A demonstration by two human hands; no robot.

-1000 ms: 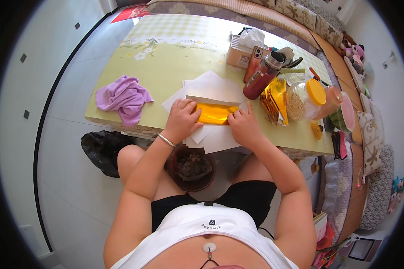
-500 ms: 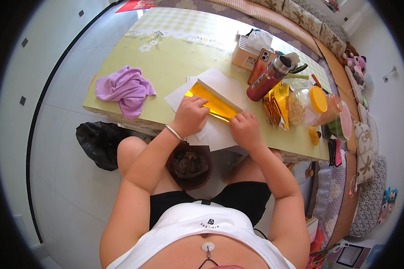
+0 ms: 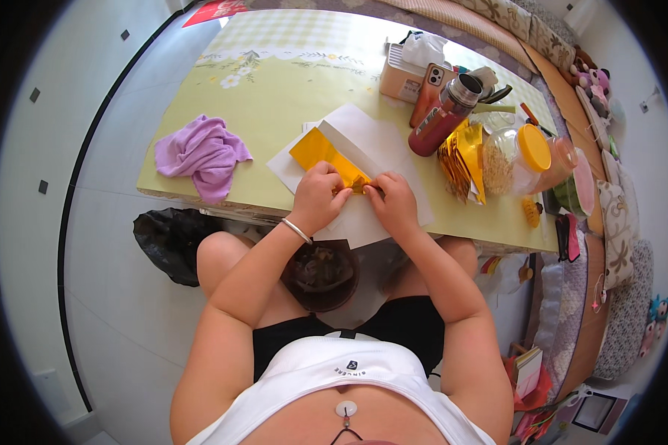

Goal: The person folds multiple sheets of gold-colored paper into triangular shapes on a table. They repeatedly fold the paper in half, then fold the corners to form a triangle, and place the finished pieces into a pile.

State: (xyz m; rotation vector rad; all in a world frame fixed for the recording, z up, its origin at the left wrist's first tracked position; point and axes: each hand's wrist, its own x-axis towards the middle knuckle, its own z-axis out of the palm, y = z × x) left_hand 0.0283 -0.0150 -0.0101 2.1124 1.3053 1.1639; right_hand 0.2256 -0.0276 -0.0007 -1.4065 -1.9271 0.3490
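Observation:
A strip of shiny gold foil paper lies slantwise over white paper sheets near the table's front edge. Its far left part is flat, while its near right end is bent up between my hands. My left hand has its fingers closed on the strip's middle and near edge. With thumb and fingers pinched, my right hand grips the bent right end. The fingers partly hide the fold. Right of the sheets stand a stack of folded gold foil pieces and a dark red thermos flask.
A purple cloth lies on the table's left. Beyond the flask are a phone and a tissue box. A yellow-lidded jar stands to the right. Below the table edge are a bin and a black bag.
My right hand has moved in toward the left hand, bending the foil's right end. Before, the strip lay flat, with the hands farther apart along its edge.

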